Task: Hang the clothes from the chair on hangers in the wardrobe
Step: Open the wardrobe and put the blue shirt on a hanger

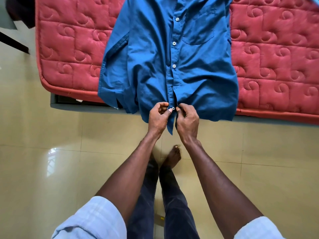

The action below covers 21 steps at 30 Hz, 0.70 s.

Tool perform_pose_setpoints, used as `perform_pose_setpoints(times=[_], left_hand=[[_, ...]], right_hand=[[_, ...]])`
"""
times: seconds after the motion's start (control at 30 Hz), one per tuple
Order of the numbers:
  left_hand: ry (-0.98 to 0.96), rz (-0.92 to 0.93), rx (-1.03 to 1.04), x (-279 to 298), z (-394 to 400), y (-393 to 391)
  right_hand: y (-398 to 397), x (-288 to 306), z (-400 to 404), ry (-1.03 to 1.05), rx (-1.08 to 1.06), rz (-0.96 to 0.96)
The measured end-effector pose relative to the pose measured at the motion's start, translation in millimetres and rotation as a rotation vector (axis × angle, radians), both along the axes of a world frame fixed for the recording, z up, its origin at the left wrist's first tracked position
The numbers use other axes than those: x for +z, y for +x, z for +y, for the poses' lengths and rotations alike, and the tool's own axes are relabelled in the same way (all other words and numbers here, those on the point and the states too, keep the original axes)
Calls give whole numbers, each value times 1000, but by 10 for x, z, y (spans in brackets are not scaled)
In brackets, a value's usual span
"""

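A blue button-up shirt (165, 57) lies front-up on the red quilted mattress (72, 49), its hem hanging just over the mattress edge nearest the person. At that hem, the left hand (158, 118) has its fingers curled, thumb pressed on the fabric just left of the lowest button (173, 108). The button sits between the two thumbs. Just right of it, the right hand (187, 119) pinches the other edge of the placket with its fingers curled in. No hanger or wardrobe is in view.

The step in hand looks to be working this bottom button, though whether it is going in or coming out of its hole I cannot tell. To do it well, keep both edges taut and level at the button, tilt the button edge-on to the hole, and push with the left thumb while the right hand draws the cloth over it. Avoid tugging toward the floor, which could drag the shirt off the mattress.
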<state>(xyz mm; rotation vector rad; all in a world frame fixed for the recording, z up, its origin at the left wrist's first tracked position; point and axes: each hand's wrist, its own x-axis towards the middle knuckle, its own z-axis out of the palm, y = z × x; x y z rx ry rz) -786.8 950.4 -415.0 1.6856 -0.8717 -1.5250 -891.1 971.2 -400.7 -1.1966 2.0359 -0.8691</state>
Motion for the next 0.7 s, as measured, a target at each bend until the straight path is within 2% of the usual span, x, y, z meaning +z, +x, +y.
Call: perform_pose_setpoints(times=[0.17, 0.27, 0.4, 0.53, 0.7], left_hand=[[60, 89, 3, 12, -6, 22], [48, 68, -7, 9, 16, 8], [16, 29, -11, 13, 23, -10], [-17, -117, -58, 1, 5, -24], [-7, -120, -28, 22, 12, -56]], right_hand=[[0, 26, -59, 128, -96, -201], [-3, 47, -69, 180, -166, -371], [-31, 27, -56, 237, -204, -505], [-49, 96, -55, 295, -248, -679], [-27, 116, -55, 314, -306, -750]])
